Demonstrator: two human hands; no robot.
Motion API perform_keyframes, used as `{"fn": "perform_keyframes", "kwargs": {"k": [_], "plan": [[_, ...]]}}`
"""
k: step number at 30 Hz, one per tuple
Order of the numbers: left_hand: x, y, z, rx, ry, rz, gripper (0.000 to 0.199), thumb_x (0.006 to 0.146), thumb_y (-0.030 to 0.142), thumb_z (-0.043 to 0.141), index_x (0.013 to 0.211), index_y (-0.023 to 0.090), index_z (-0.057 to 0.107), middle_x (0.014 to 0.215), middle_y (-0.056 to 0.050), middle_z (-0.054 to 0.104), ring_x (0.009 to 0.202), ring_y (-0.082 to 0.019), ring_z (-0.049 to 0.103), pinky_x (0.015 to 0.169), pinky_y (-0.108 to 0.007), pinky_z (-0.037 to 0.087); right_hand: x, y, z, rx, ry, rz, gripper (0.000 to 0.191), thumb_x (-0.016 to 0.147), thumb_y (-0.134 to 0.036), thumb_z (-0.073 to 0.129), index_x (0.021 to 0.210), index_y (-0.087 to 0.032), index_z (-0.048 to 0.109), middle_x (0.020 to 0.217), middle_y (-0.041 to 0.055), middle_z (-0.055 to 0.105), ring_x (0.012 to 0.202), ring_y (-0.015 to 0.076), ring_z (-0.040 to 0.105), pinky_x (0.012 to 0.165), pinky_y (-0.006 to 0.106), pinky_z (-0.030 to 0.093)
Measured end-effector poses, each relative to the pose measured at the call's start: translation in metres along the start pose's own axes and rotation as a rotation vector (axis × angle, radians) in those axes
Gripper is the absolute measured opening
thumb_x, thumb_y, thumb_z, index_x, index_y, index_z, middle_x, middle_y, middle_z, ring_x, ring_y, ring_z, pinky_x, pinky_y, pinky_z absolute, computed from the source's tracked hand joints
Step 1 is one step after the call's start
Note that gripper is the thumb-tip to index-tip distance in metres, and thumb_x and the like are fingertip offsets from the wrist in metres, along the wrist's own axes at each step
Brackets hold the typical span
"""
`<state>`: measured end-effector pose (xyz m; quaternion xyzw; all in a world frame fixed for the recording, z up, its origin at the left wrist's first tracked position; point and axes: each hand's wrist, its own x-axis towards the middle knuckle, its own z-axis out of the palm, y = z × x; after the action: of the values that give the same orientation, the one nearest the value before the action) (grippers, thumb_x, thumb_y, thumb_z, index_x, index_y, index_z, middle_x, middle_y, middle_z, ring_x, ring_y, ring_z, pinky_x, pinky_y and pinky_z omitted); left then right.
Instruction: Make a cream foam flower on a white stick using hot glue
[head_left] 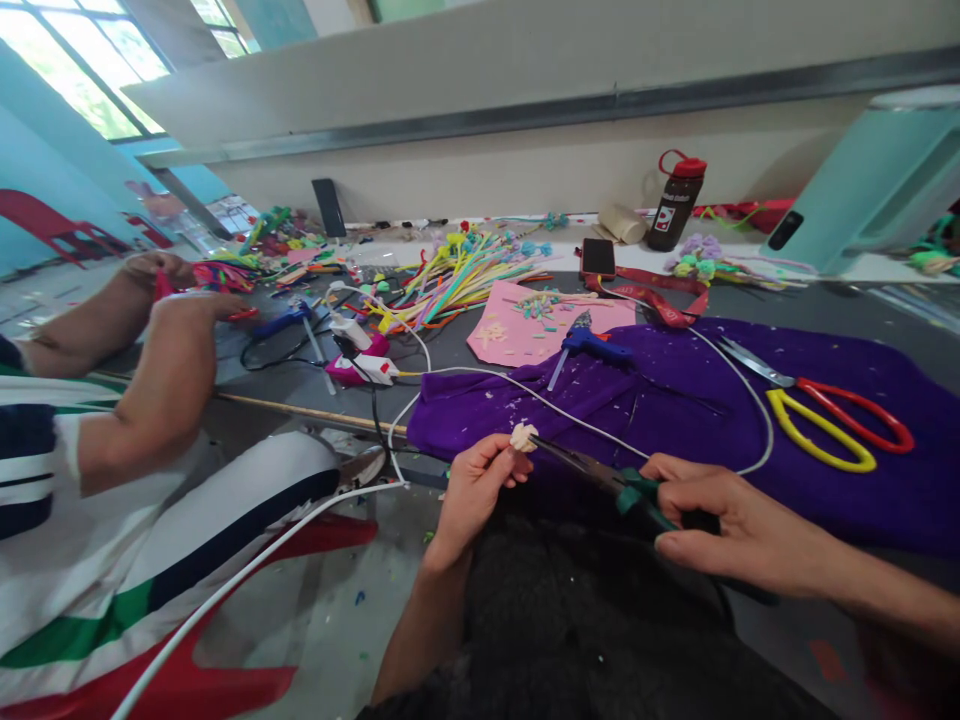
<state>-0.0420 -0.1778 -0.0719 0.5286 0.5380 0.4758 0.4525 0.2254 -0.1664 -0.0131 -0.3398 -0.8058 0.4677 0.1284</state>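
Note:
Between the fingertips of my left hand (484,485) is a small cream flower-like piece (523,437), pinched just above my lap. My right hand (720,515) is closed around the dark green handles of long-nose pliers (626,492). Their thin tips reach the right side of the cream piece; whether they grip it I cannot tell. Beyond my hands a purple cloth (480,405) is spread over the table edge, dotted with pale scraps. On the cloth lie a blue glue gun (600,347) and scissors (821,405) with one red and one yellow handle.
A pink sheet (491,315) bears small cut pieces. Behind it lie many coloured pipe cleaners (465,280). A white cable (540,395) crosses the cloth from a pink power strip (360,362). A phone (598,258) and bottle (675,205) stand farther back. A co-worker's arms (161,370) are at left.

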Motion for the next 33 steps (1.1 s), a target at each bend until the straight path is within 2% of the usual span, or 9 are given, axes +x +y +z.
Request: {"fn": "perform_keyframes", "kwargs": {"k": [6, 14, 33], "plan": [[0.0006, -0.0008, 0.0001, 0.008, 0.031, 0.03, 0.02, 0.083, 0.028, 0.048, 0.083, 0.016, 0.063, 0.069, -0.002, 0.064, 0.06, -0.011, 0.057, 0.055, -0.021, 0.042, -0.0024, 0.0004, -0.0005, -0.019, 0.017, 0.002, 0.029, 0.079, -0.028, 0.056, 0.059, -0.017, 0.037, 0.08, 0.0006, 0.043, 0.071, 0.0132, 0.041, 0.063, 0.025, 0.035], [0.0025, -0.0039, 0.0027, -0.142, 0.032, -0.053, 0.021, 0.081, 0.033, 0.052, 0.074, 0.015, 0.06, 0.065, -0.002, 0.063, 0.054, -0.009, 0.054, 0.05, -0.02, 0.04, -0.0024, 0.0021, 0.0029, -0.003, 0.017, 0.0, 0.029, 0.079, -0.026, 0.056, 0.059, -0.017, 0.036, 0.079, 0.0002, 0.043, 0.071, 0.0128, 0.041, 0.063, 0.025, 0.034], [0.0019, -0.0044, 0.0041, -0.154, 0.036, -0.047, 0.02, 0.082, 0.032, 0.052, 0.075, 0.015, 0.06, 0.064, -0.001, 0.063, 0.054, -0.009, 0.054, 0.051, -0.019, 0.04, -0.0025, 0.0065, 0.0071, 0.013, 0.02, -0.011, 0.029, 0.079, -0.027, 0.055, 0.06, -0.017, 0.037, 0.08, -0.0001, 0.043, 0.071, 0.0123, 0.041, 0.064, 0.024, 0.034]]}}
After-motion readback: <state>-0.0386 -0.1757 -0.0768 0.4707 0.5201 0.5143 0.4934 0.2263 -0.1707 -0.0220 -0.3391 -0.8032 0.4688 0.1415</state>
